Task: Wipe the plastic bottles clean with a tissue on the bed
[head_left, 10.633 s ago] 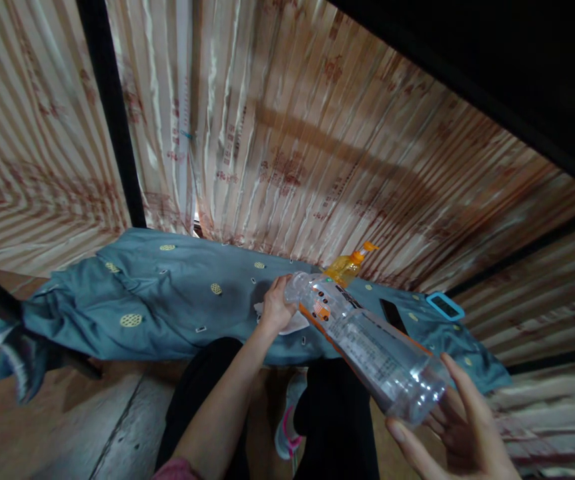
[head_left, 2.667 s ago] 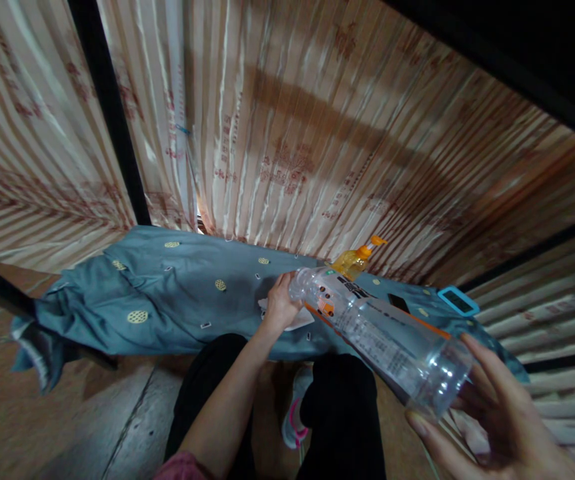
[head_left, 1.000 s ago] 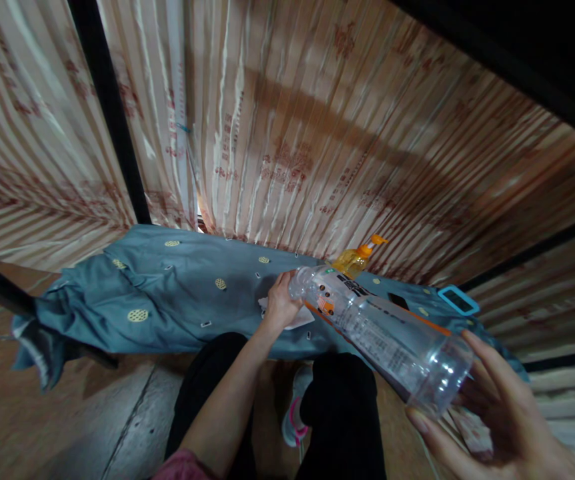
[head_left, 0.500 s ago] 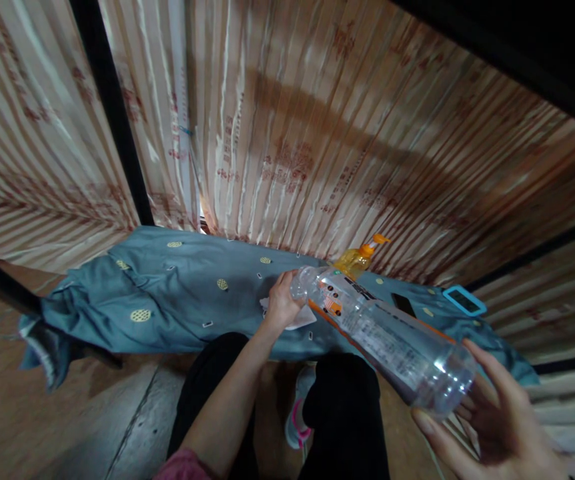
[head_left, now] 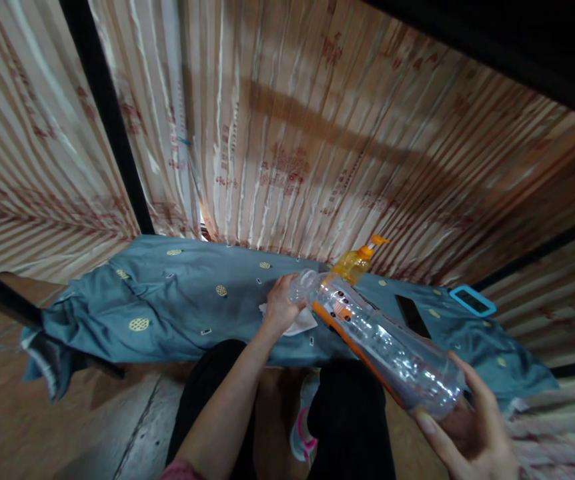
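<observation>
A clear plastic bottle point(head_left: 382, 340) with an orange-edged label lies slantwise between my hands, held above the cloth-covered surface. My left hand point(head_left: 281, 307) is closed around its narrow neck end. At the wide base, my right hand point(head_left: 472, 420) grips it with thumb and fingers on opposite sides. A white tissue point(head_left: 301, 324) lies on the cloth under my left hand, partly hidden by it. Just behind the bottle stands a yellow pump bottle point(head_left: 352, 265) with an orange pump top, its lower part covered by the clear bottle.
The blue-grey cloth point(head_left: 177, 300) with pineapple prints covers a narrow surface before my knees. A black phone point(head_left: 412, 316) and a blue-framed device point(head_left: 472, 301) lie to the right. Striped curtains point(head_left: 287, 133) hang behind, with dark posts point(head_left: 110, 120) at the sides.
The bottle has rolled a little, showing more of its orange label edge. My right hand and the bottle's base have shifted slightly left; both hands still hold it.
</observation>
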`<act>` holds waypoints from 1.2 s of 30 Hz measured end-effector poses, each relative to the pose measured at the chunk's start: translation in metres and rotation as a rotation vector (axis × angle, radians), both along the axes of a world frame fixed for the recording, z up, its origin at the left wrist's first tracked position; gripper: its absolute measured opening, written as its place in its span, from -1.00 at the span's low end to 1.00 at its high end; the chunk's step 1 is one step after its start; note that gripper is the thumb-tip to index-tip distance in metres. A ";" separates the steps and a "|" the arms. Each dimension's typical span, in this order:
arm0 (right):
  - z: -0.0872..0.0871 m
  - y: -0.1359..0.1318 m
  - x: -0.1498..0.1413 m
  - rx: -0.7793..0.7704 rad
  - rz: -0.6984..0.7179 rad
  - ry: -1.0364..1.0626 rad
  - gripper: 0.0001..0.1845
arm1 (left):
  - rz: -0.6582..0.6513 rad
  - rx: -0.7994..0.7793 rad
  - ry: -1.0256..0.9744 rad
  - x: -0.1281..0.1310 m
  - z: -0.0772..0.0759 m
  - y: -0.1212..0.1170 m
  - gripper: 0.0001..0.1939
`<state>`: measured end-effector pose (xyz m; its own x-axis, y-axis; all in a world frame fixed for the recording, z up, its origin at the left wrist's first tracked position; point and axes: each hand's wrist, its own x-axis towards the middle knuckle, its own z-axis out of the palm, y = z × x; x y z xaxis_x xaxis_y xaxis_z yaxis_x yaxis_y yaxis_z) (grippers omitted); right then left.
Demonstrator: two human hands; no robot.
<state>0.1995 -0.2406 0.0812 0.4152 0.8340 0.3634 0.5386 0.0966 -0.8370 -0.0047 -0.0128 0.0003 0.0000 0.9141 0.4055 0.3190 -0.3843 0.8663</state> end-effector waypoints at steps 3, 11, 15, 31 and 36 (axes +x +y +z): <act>-0.012 0.004 -0.002 0.015 -0.080 0.117 -0.18 | -0.008 0.003 0.014 -0.001 -0.001 0.002 -0.47; -0.063 0.027 0.004 0.025 -0.049 0.765 -0.31 | -0.035 -0.018 0.073 -0.004 0.006 0.005 -0.53; -0.070 0.038 -0.002 -0.007 -0.001 0.935 -0.42 | -0.043 -0.029 0.090 -0.003 0.008 0.005 -0.52; -0.088 0.051 -0.003 -0.090 -0.099 1.364 -0.36 | -0.055 -0.018 0.110 0.005 0.004 0.013 -0.45; -0.092 0.050 -0.006 -0.116 -0.069 1.442 -0.31 | -0.042 0.007 0.120 0.005 0.003 0.019 -0.48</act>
